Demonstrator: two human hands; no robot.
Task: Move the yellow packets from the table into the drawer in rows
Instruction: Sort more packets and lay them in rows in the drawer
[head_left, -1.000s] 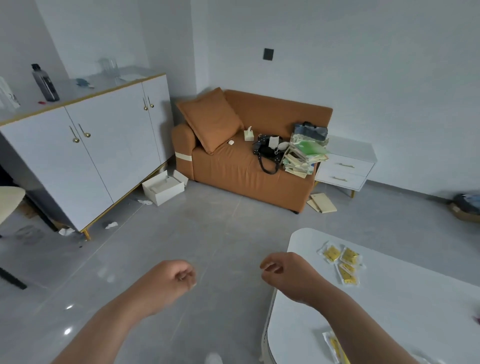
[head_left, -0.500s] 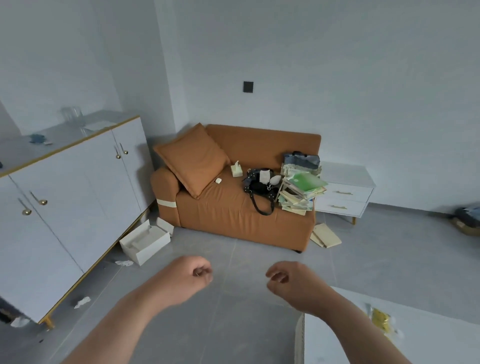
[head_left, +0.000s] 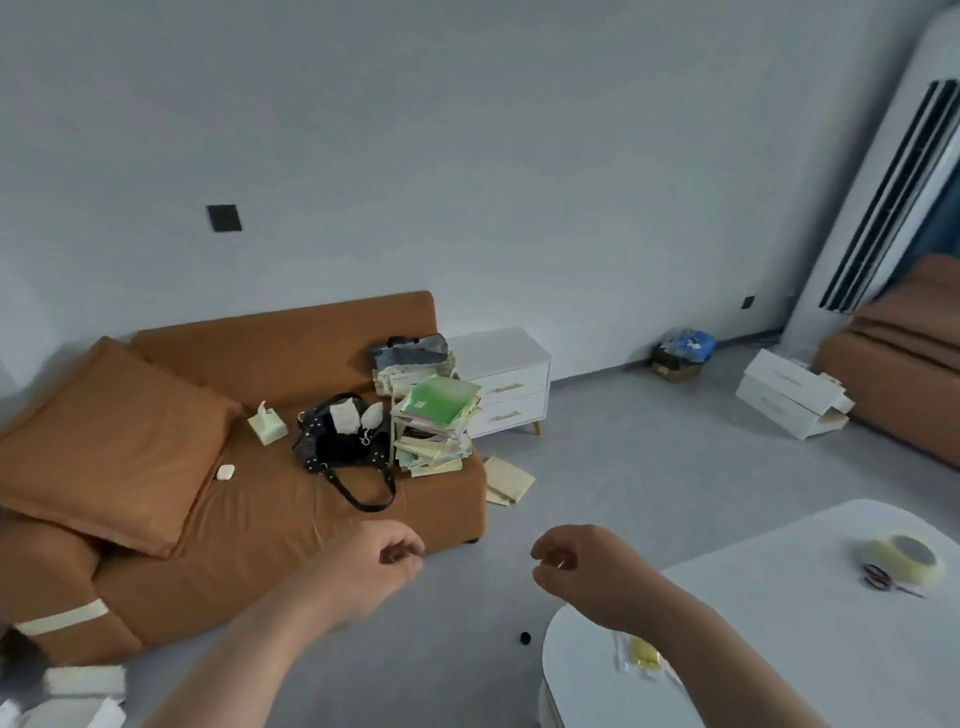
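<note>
Near the table (head_left: 779, 597), left hand (head_left: 374, 566), right hand (head_left: 582, 566): fingers loosely curled, empty (packet (head_left: 643, 653) print blurred).

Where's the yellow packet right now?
Head view, lower right: the yellow packet lies on the white table near its left edge, just left of the right forearm.

I saw soft, cool, rather dim daylight with no hard glare. Motion blur softened the person's bare left hand (head_left: 366, 569) and right hand (head_left: 589, 574). The white cardboard boxes (head_left: 78, 693) far below-left of the fingers were smeared. The tall white air-conditioner column (head_left: 883, 234) up-right of them bowed from wide-angle distortion.
</note>
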